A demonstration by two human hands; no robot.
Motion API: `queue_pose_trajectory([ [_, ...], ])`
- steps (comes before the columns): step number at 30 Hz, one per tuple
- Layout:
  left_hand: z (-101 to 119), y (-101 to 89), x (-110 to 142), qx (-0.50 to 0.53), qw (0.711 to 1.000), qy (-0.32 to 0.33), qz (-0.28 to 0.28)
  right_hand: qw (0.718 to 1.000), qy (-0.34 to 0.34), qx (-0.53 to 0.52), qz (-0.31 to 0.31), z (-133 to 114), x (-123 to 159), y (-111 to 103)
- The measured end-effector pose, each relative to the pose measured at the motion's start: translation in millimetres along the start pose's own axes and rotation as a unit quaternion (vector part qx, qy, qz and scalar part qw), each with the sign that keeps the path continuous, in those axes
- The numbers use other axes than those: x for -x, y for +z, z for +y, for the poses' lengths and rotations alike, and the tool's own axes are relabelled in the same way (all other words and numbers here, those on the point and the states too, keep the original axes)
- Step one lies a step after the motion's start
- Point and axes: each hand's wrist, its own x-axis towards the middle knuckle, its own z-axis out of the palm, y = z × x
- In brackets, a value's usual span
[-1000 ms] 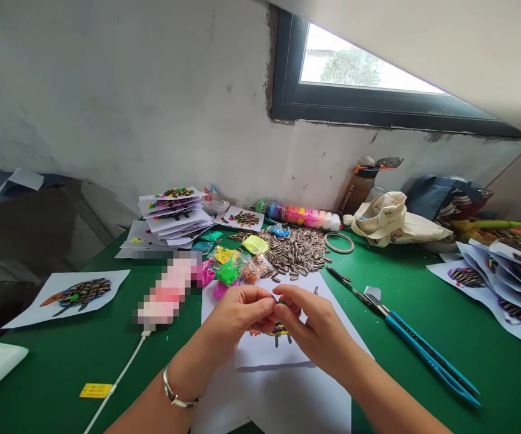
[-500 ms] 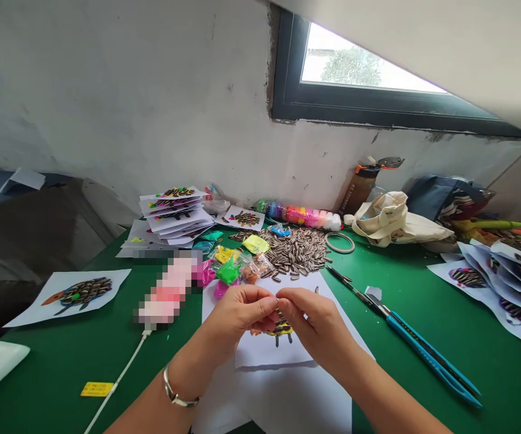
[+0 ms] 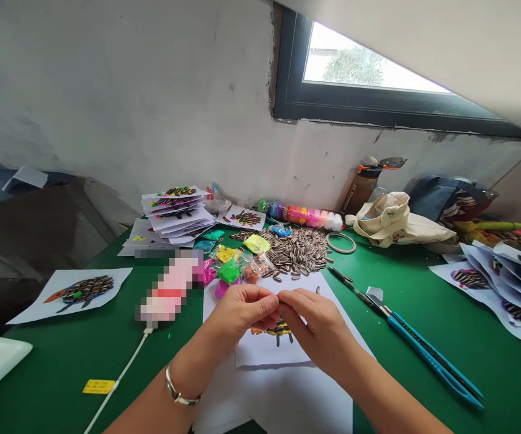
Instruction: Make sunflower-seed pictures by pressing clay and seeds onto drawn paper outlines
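My left hand [image 3: 248,310] and my right hand [image 3: 312,319] meet fingertip to fingertip above a white sheet [image 3: 272,357]. Both are closed in a pinch, and whatever sits between the fingers is hidden. Beneath them, partly covered, is a picture made of striped sunflower seeds [image 3: 280,329] with yellow between them and two dark legs. Just beyond the hands lie packets of coloured clay, among them a green one [image 3: 228,271] and a magenta one [image 3: 221,289]. A heap of sunflower seeds [image 3: 296,250] spreads behind the paper.
A blue utility knife [image 3: 432,355] and a tape ring [image 3: 341,243] lie to the right. Finished seed pictures stand in a pile [image 3: 176,220] at back left, and more sheets [image 3: 505,289] lie at right. A white cable [image 3: 122,374] crosses the left side. A brown bottle [image 3: 360,188] leans by the wall.
My fingertips stay together, with the right fingers shifting slightly and closing in against the left ones. The view drifts a little; the things on the table stay put.
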Motion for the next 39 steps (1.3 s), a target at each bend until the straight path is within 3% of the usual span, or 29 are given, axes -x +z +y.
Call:
queue_pose_trajectory([
  [4, 2.1, 0.8, 0.1, 0.002, 1.000, -0.006, 0.005, 1.000, 0.000, 0.013, 0.009, 0.9, 1.1, 0.4],
  [13, 1.0, 1.7, 1.5, -0.018, 1.000, -0.003, 0.007, 0.993, 0.106, -0.036, 0.027, 1.4, -0.6, 3.9],
  [21, 0.5, 0.5, 1.4, -0.021, 1.000, 0.002, -0.010, 0.999, 0.035, -0.033, -0.021, -1.6, 2.5, 2.2],
  [26, -2.5, -2.6, 1.1, -0.032, 0.999, 0.014, -0.031, 0.998, 0.055, 0.039, -0.015, -0.7, 3.3, -0.1],
  [30, -1.9, -2.8, 1.7, -0.026, 0.999, 0.018, -0.032, 0.996, 0.081, 0.019, -0.015, -0.8, 2.9, -0.1],
  [34, 0.0, -0.5, 1.9, -0.025, 0.999, 0.009, -0.021, 0.997, 0.075, -0.008, -0.028, 0.7, 2.3, -0.1],
  [39, 2.6, -2.2, 2.0, 0.000, 0.999, -0.019, 0.044, 0.996, 0.091, 0.005, 0.006, 7.7, 1.4, -2.7],
])
